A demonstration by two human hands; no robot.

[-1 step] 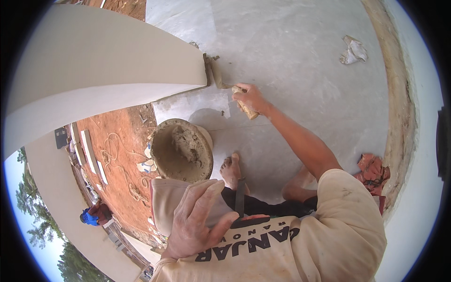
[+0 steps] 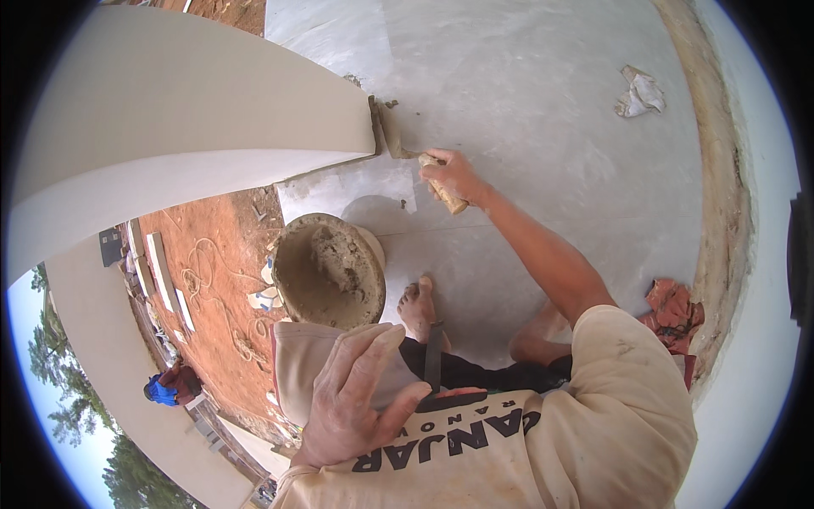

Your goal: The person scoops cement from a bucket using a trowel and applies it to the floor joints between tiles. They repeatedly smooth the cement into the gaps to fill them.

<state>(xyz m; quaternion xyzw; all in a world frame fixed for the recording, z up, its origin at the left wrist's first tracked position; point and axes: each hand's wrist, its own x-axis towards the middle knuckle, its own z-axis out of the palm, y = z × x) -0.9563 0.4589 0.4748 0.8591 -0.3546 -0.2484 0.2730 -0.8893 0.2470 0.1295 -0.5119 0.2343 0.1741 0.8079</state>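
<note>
In my right hand (image 2: 454, 176) is a trowel, my fingers wrapped round its pale wooden handle (image 2: 447, 197). Its mortar-smeared blade (image 2: 391, 136) lies by the end of the cream wall (image 2: 254, 110), at the rough mortar-marked corner above the grey floor tiles. My left hand (image 2: 356, 394) is raised before my chest with fingers stretched out and nothing in it. Beside it is beige cloth (image 2: 297, 360). Just beyond that stands a mortar-crusted bucket (image 2: 287, 276), with grey mortar (image 2: 335, 259) inside.
Large grey tiles (image 2: 543, 127) spread ahead and right. A crumpled white wrapper (image 2: 640, 92) lies far right; a crumpled reddish bag (image 2: 674, 314) is near the right wall. My bare foot (image 2: 416, 307) is beside the bucket. Left are red soil, rope (image 2: 242, 339) and another person (image 2: 174, 388).
</note>
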